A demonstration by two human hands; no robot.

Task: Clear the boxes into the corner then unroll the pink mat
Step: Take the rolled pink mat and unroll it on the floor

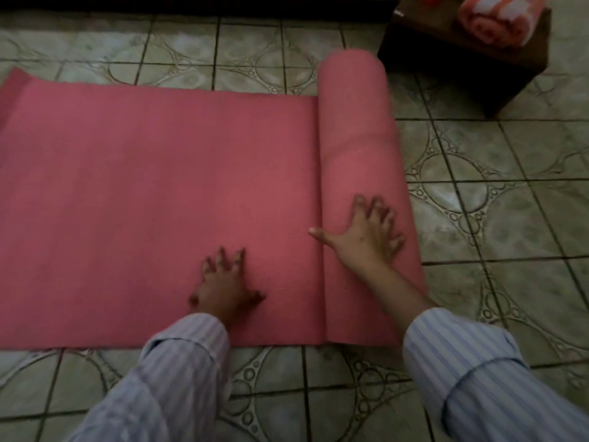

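The pink mat (153, 193) lies partly unrolled across the tiled floor, flat from the left edge to the middle. Its rolled part (353, 129) stands as a thick cylinder at the right end of the flat stretch. My right hand (366, 231) rests palm down on the near part of the roll, fingers spread, thumb pointing left over the seam. My left hand (226, 282) presses flat on the unrolled mat near its front edge, fingers apart. A dark brown box (462, 62) sits at the top right, just beyond the roll's far end.
A rolled orange-and-white towel (497, 20) lies on top of the dark box. A dark wall base runs along the top of the view. Patterned grey floor tiles (497, 193) stretch to the right of the roll and in front of the mat.
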